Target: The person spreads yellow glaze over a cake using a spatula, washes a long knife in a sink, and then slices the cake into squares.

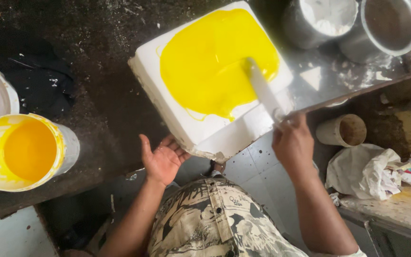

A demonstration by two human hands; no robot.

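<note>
Yellow glaze [215, 62] pools over a white square slab [205, 128] at the counter's [105, 109] near edge. Right hand [292, 143] grips a white spatula [262, 88], its blade running far-left into the glaze. Left hand [163, 159], open-palmed, braces the slab's near-left side. Spatula handle is hidden inside the fist.

White square cake [200, 128] sits tilted on the table edge, its top largely covered by glossy yellow icing [210, 62], white margin bare at the near side. White spatula [262, 88] lies blade-down in the icing, handle toward the near right corner
</note>
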